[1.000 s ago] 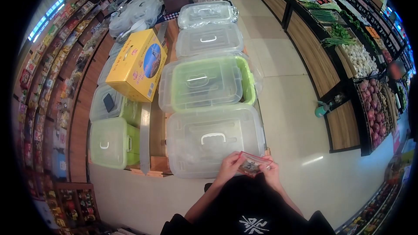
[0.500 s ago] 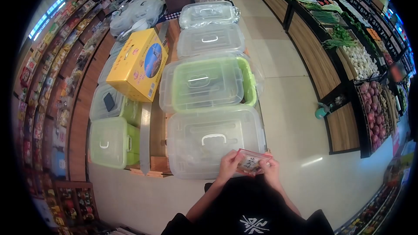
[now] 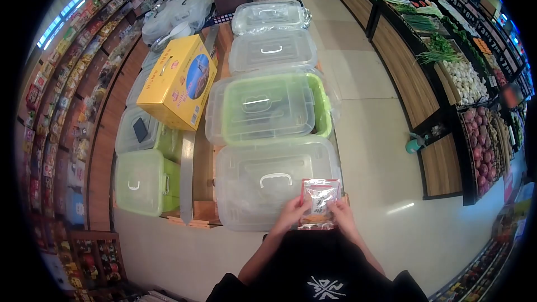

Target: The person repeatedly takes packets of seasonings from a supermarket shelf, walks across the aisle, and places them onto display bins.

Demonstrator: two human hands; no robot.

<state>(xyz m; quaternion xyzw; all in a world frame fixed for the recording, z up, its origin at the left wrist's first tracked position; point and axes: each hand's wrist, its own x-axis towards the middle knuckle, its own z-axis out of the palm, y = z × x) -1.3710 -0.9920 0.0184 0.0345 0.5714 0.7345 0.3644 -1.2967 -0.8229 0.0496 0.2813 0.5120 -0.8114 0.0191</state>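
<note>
A small food packet [image 3: 319, 202] with red edges, a shiny clear front and dark characters is held upright between my two hands. My left hand [image 3: 292, 213] pinches its left side, and my right hand [image 3: 341, 212] pinches the right side with the thumb on the front. Glare hides part of the print; the contents look brownish near the bottom. Just beyond the packet lies the clear lid [image 3: 257, 190] of the nearest storage bin, with a white handle.
More lidded bins, one a green tub [image 3: 321, 112] with its lid askew, line the stand ahead. A yellow carton [image 3: 176, 84] and a dark phone-like object [image 3: 140, 130] rest on the left bins. Snack shelves [image 3: 72, 106] flank the left; vegetable stands [image 3: 403, 67] the right.
The packet has been tilted up, so its front now faces me more fully and its top edge reaches higher. Both hands keep their hold at its sides.
</note>
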